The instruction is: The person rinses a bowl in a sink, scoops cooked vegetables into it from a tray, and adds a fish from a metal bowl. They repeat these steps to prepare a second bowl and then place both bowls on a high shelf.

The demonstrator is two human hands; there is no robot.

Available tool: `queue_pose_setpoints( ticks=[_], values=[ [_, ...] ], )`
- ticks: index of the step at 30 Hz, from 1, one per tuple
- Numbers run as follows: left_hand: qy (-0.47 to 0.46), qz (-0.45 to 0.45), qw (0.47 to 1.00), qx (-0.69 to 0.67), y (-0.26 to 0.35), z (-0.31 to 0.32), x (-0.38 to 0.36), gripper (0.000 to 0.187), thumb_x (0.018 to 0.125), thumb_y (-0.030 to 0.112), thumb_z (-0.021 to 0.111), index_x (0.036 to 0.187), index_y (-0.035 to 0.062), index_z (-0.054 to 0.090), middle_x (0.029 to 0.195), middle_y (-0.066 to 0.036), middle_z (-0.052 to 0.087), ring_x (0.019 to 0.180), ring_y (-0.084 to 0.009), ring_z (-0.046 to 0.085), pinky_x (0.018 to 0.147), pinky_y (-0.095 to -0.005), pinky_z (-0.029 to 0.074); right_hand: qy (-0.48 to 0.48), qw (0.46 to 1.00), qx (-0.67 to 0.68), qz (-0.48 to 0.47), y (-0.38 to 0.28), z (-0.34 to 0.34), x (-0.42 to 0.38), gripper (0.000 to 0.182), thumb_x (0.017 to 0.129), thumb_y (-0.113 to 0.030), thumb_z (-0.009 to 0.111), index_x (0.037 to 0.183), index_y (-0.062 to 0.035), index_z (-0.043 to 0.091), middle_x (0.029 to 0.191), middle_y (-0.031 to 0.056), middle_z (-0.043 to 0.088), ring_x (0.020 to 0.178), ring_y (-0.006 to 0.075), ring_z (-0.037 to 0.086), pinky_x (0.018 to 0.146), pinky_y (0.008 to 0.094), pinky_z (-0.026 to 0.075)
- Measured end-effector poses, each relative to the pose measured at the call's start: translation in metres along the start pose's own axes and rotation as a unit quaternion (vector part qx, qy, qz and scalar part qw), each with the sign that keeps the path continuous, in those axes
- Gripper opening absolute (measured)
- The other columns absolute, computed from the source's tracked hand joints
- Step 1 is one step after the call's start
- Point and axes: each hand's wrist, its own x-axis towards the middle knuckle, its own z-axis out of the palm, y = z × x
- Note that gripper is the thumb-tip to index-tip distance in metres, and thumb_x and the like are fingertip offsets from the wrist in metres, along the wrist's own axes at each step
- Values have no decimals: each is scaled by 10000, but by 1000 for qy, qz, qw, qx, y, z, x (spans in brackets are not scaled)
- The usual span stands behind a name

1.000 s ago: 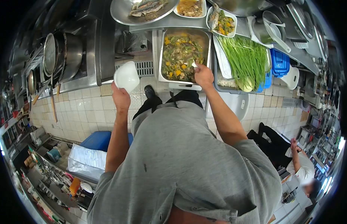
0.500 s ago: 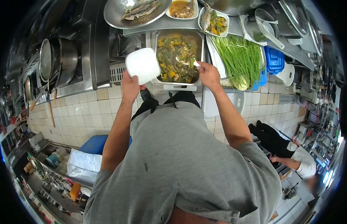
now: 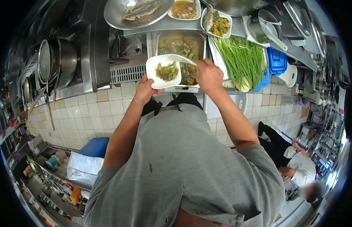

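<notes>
My left hand (image 3: 145, 90) grips the near-left edge of a square white bowl (image 3: 152, 80), which now holds a small portion of cooked vegetables (image 3: 167, 72). Closed round the handle of a white serving spoon (image 3: 188, 60) is my right hand (image 3: 209, 77). The spoon reaches left over the bowl's far edge; its head is hard to tell from the white bowl. Beneath both hands lies a deep metal pan (image 3: 205, 42) of vegetable stew (image 3: 179, 44) with orange and green pieces. The bowl hides the pan's near-left part.
Beyond the pan, a shelf carries a metal bowl of fish (image 3: 124, 23), a white dish of brown food (image 3: 184, 10) and a dish with fish and vegetables (image 3: 217, 23). Long green stalks (image 3: 240, 56) lie to the right. Pots (image 3: 68, 62) stand left. Another person (image 3: 301, 164) is behind, right.
The bowl moved right over the pan and tilted to show its inside, with vegetables in it. My right hand lifted the spoon from the stew to the bowl. The other person shifted.
</notes>
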Motion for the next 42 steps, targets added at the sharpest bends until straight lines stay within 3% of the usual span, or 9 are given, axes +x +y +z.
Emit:
queue_pose_setpoints(
  ticks=[5,7,11,13,14,20,23,32,42],
  values=[
    [27,11,999,-21,-17,-35,0,457,974,86,475,1429,75,432,1118,-171,681,755,-255,694,632,-390,602,-65,993,-53,77,46,27,32,217,910,-140,631,1107,-139,722,983,128,702,858,356,721,722,481,582],
    [20,8,999,-27,-20,-40,-3,468,975,94,485,1439,86,423,1126,-174,679,765,-264,694,642,-401,601,-94,980,-160,64,69,52,53,202,921,-123,573,1047,-103,728,959,119,701,842,310,741,701,446,600],
    [16,-6,996,-86,-29,-37,-11,484,972,98,485,1451,94,415,1117,-173,675,769,-273,690,654,-410,597,-130,963,-221,82,94,97,92,242,952,-149,554,1084,-97,750,1038,115,725,928,291,752,772,446,608],
    [16,-15,994,-104,-31,-32,-10,482,974,96,477,1453,91,422,1106,-171,674,763,-265,688,643,-397,592,-236,941,-229,76,95,105,101,274,962,-150,549,1117,-96,769,1156,125,739,1032,282,749,838,438,605],
    [26,-14,995,-95,-31,-31,-10,486,974,96,478,1457,94,419,1102,-170,674,758,-266,685,638,-396,589,-273,935,-201,100,90,99,105,299,940,-163,562,1129,-74,775,1233,152,733,1106,299,733,878,432,601],
    [40,-10,992,-118,-34,-32,-8,493,975,100,478,1463,107,415,1084,-168,675,759,-275,682,640,-400,588,-318,932,-93,145,103,87,100,359,898,-191,576,1204,-156,761,1213,144,742,1123,332,713,940,432,577],
    [38,-13,992,-120,-36,-32,-8,485,977,105,478,1458,111,414,1083,-168,676,762,-278,683,644,-404,589,-328,933,-87,119,107,86,90,381,898,-186,578,1238,-220,747,1208,121,744,1138,318,703,963,433,566],
    [31,2,992,-124,-36,-30,-10,427,994,111,475,1418,95,426,1063,-168,686,765,-281,690,652,-410,594,-319,945,-30,69,117,91,79,373,927,-206,588,1267,-257,732,1182,124,744,1115,316,699,963,445,555],
    [81,76,991,-75,-15,-28,-8,372,1005,111,481,1372,56,485,1053,-164,712,780,-256,726,679,-406,626,-329,915,203,118,149,105,61,336,946,-162,624,1257,-126,745,1158,172,750,1085,327,699,966,388,532]
  ],
)
